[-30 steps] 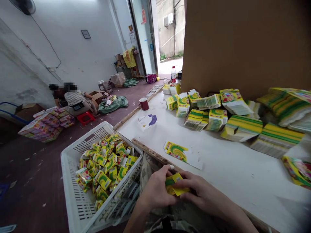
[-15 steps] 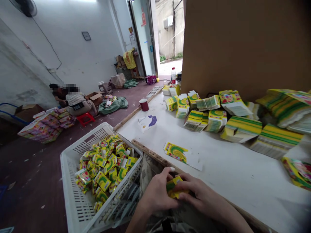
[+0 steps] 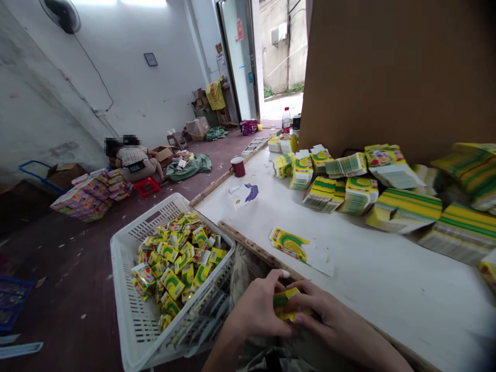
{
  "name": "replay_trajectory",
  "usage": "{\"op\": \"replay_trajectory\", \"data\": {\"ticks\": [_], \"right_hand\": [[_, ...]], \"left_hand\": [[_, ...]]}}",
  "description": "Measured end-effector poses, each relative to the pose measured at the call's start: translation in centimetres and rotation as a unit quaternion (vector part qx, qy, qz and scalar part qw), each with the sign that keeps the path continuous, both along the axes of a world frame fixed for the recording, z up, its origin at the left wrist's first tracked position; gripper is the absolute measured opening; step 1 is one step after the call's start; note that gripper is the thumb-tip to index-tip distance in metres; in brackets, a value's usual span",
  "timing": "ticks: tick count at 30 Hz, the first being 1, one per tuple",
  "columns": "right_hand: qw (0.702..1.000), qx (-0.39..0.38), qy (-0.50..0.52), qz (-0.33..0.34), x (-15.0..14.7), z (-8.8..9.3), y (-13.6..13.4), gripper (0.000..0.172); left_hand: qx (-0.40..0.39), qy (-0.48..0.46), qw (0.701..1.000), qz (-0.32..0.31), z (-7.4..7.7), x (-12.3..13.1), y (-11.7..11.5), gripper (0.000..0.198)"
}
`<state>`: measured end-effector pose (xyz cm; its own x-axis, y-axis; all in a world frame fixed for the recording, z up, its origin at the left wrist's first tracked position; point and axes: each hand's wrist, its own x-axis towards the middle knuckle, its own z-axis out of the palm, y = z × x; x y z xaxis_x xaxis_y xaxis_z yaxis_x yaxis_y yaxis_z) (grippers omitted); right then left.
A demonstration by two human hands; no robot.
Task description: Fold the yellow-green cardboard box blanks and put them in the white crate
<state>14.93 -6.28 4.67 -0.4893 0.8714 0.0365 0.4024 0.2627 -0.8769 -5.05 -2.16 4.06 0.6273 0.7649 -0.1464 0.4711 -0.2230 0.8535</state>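
Between my two hands is a small yellow and green cardboard box [image 3: 284, 304], held just off the front edge of the table. My left hand [image 3: 259, 305] grips it from the left, with a white cover on one fingertip. From the right, my right hand [image 3: 321, 312] closes on the same box, its fingers partly hiding it. Beyond my hands, a flat printed carton [image 3: 289, 244] lies on the white table [image 3: 360, 274]. To the left, a white plastic crate [image 3: 129, 315] holds many folded yellow boxes [image 3: 173, 284].
Stacks of flat cartons [image 3: 358, 194] line the back of the table under a brown board [image 3: 395, 72]. A dark red mug [image 3: 237, 167] and a white and purple packet [image 3: 243, 195] stand near the left edge. Another person [image 3: 135, 160] crouches by bundled packages [image 3: 87, 199].
The view has turned slightly left, so the scene sits further right. Both my hands still hold the small box, with only a slight shift of the fingers.
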Motion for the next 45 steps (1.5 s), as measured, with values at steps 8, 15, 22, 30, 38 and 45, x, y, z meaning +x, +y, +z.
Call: {"op": "replay_trajectory", "data": {"ticks": [8, 15, 22, 30, 38, 45], "right_hand": [[0.984, -0.004, 0.064, -0.165, -2.2, -2.2, 0.3, 0.050], [0.938, 0.040, -0.176, -0.296, 0.5, -4.2, 6.0, 0.028], [0.869, 0.037, -0.365, -0.332, 1.5, -5.7, 8.9, 0.018], [0.856, 0.048, -0.396, -0.329, 0.8, -6.0, 8.5, 0.022], [0.860, 0.060, -0.382, -0.331, 0.3, -6.5, 8.2, 0.019], [0.877, 0.057, -0.267, -0.395, 0.9, -5.8, 7.4, 0.013]], "left_hand": [[0.051, -0.005, 0.998, 0.038, 0.7, 0.9, 0.1, 0.071], [0.224, 0.008, 0.862, 0.455, 0.8, -4.9, 3.6, 0.070], [0.197, -0.064, 0.861, 0.465, -0.5, -6.9, 3.9, 0.062], [0.100, -0.115, 0.908, 0.391, -1.0, -4.6, 2.7, 0.054], [0.081, -0.125, 0.920, 0.362, -1.0, -4.0, 2.5, 0.046], [0.011, -0.166, 0.936, 0.310, -1.9, -2.4, 1.9, 0.042]]}}
